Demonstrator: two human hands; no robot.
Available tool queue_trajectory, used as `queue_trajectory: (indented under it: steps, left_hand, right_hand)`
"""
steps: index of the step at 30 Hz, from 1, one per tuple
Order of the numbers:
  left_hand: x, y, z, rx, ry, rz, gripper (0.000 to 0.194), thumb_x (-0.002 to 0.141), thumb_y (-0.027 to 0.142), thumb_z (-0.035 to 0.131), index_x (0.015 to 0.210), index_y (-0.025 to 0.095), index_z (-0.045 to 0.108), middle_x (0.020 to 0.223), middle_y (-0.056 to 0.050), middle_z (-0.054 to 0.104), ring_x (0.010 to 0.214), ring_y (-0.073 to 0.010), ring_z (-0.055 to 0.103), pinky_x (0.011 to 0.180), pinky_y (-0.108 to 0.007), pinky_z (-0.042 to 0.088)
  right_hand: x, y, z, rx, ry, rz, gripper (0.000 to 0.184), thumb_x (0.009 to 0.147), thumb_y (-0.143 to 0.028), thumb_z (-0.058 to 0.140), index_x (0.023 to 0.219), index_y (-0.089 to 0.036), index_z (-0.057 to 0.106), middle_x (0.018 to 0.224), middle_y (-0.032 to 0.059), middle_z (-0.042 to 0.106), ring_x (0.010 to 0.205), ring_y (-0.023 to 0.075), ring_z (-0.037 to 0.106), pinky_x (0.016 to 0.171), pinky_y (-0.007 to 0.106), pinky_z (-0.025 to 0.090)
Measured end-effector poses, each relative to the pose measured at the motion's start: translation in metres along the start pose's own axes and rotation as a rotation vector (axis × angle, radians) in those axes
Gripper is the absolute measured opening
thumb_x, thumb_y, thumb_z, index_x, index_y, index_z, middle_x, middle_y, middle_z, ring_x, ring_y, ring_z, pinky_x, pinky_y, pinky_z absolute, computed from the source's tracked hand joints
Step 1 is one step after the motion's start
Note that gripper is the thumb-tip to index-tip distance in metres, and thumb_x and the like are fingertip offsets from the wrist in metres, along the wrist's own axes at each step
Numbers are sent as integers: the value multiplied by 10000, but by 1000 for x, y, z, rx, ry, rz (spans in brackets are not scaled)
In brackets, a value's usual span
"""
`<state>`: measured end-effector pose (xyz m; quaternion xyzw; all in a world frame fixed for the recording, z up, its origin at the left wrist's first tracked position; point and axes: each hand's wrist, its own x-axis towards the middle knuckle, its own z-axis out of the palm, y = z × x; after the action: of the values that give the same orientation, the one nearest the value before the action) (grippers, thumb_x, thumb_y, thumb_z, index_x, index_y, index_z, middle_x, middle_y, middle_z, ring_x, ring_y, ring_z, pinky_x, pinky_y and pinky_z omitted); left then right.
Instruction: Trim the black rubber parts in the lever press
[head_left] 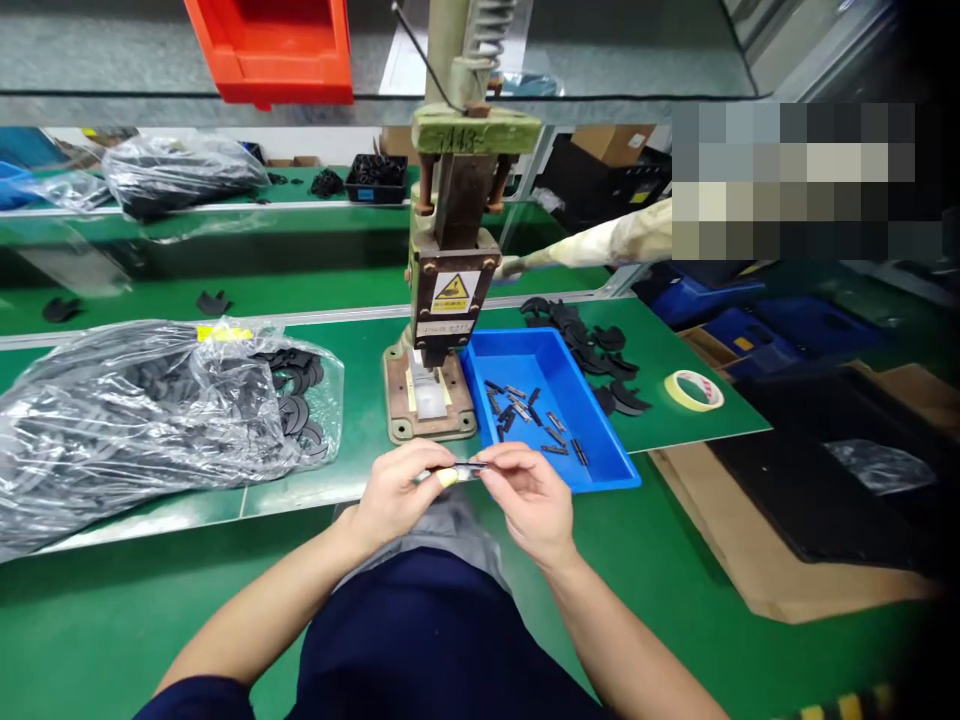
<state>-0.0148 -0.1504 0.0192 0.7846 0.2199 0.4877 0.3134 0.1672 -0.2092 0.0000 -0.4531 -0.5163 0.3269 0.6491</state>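
Observation:
Both of my hands meet in front of the hand press [454, 290], just short of its base. Between them is a small thin dark strip [471, 465], held level by its ends. My left hand [401, 485] pinches one end with thumb and forefinger; something yellow covers the thumb tip. My right hand [532, 495] has the other end between its fingertips. Fingers hide much of the strip. Right of the press base, a blue tray [611, 450] contains several small dark strip-like parts [517, 405].
Left of the press lies a clear plastic bag [150, 430] of black curved parts. Loose black curved pieces [577, 340] and a tape roll [694, 390] rest right of the tray. The press lever [592, 243] juts out rightward. An orange bin [274, 50] sits overhead.

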Motion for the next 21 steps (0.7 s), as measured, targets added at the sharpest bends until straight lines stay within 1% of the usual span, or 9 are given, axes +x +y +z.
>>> queue_trajectory:
  steps: [4,7,10,13,17,21]
  left_hand:
    - [-13,-2,-5,62,5,112,208,891,74,640,1080,157,671,990,-99,727,922,-164,707,812,-277,601]
    - [-26,-7,-5,119,-10,142,241,890,62,633,1110,156,666,1017,-107,730,938,-170,711,824,-283,606]
    - [-39,-14,-4,130,-20,117,254,888,66,643,1121,163,666,1022,-103,735,941,-173,714,822,-288,611]
    - [-49,-19,-3,129,-35,84,262,900,70,629,1139,172,662,1028,-100,738,954,-177,716,822,-302,616]
    - [-55,-22,-1,125,-38,59,260,886,56,646,1125,155,663,1022,-107,741,952,-179,722,823,-300,619]
    - [-59,-24,1,116,-34,17,230,888,70,652,1099,158,669,1009,-95,740,928,-167,727,808,-287,623]
  right_hand:
    - [-13,1,3,-3,-24,-46,176,826,-125,684,928,-262,641,934,23,708,889,164,701,790,349,596]
    - [-23,6,6,-9,-33,-38,234,822,-85,676,956,-273,639,959,18,713,898,164,710,811,356,593]
    - [-31,11,8,-14,-39,-4,265,823,-69,669,976,-281,630,971,13,714,892,161,719,809,351,596]
    - [-37,16,9,-25,-43,30,249,828,-83,669,979,-277,626,972,16,717,888,162,722,803,350,602]
    - [-41,20,9,-46,-50,64,198,829,-121,684,960,-258,631,965,36,727,894,172,719,801,359,612]
    - [-43,24,9,-44,-55,98,202,823,-122,689,960,-260,632,963,35,725,883,168,717,789,354,614]
